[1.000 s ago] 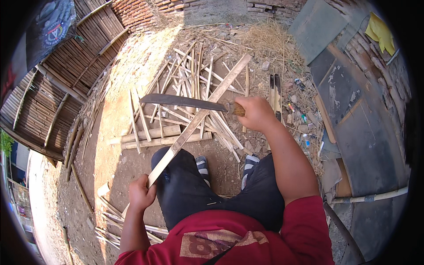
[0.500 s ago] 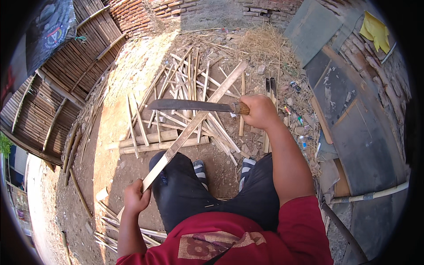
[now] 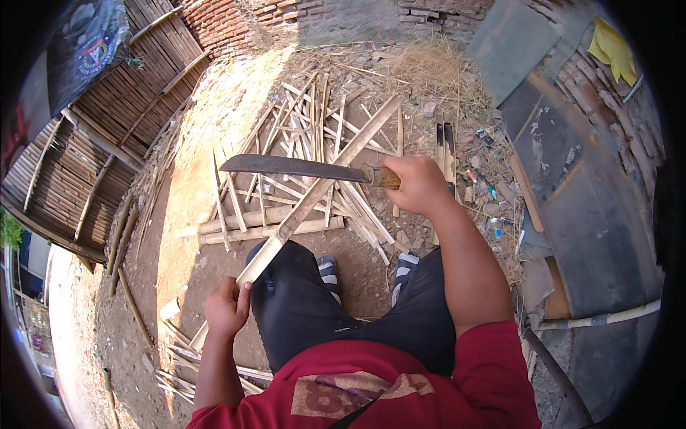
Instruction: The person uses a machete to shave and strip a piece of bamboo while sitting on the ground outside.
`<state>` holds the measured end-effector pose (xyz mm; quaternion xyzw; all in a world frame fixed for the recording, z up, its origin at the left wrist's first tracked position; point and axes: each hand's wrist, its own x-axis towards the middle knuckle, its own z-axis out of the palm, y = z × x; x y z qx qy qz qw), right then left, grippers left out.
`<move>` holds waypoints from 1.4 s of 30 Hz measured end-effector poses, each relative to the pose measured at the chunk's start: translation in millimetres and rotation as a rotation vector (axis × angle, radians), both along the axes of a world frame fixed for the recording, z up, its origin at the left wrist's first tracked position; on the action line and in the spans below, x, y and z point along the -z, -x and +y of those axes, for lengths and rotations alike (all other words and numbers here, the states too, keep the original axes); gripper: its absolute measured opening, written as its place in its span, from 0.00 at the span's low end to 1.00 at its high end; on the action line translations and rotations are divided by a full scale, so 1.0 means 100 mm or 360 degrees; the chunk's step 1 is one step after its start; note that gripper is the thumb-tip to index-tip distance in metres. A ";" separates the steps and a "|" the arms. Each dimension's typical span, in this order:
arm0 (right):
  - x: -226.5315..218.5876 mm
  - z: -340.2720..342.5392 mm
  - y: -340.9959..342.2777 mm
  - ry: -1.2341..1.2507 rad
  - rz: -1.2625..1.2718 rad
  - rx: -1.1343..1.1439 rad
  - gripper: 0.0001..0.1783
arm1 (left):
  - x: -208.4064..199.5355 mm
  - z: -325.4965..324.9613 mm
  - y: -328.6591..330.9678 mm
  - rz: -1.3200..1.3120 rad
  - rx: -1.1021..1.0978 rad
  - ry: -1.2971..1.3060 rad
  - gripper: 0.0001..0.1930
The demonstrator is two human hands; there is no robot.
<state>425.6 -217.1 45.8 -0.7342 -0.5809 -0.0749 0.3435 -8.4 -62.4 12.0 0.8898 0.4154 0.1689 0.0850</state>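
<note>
A long split bamboo strip (image 3: pixel 263 261) slants across my lap, its inner side and a node showing. My left hand (image 3: pixel 227 307) is closed around its lower part, with the thumb along the edge. My right hand (image 3: pixel 418 182) grips the wooden handle of a machete (image 3: pixel 300 169). The dark blade points left, level across the strip and above it in the picture; whether they touch, I cannot tell. Beyond my knees lies a loose heap of bamboo strips (image 3: pixel 314 136). Thicker bamboo poles (image 3: pixel 286 230) rest at its near left side.
More cut strips (image 3: pixel 207 372) lie by my left forearm. A woven bamboo panel (image 3: pixel 157 79) leans at the left. Dark boards (image 3: pixel 572 171) cover the right side, with small litter (image 3: pixel 493 193) beside them. A brick wall (image 3: pixel 243 28) and dry straw (image 3: pixel 429 71) are at the back.
The machete has shifted slightly left, blade tip a little higher. My left hand has turned, and the bamboo strip has rolled so that more of its hollow side shows.
</note>
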 end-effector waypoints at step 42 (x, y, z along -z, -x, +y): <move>0.14 0.21 0.21 0.0119 -0.0029 -0.0150 0.12 | -0.26 -0.24 -0.67 -0.0328 0.0285 0.0721 0.17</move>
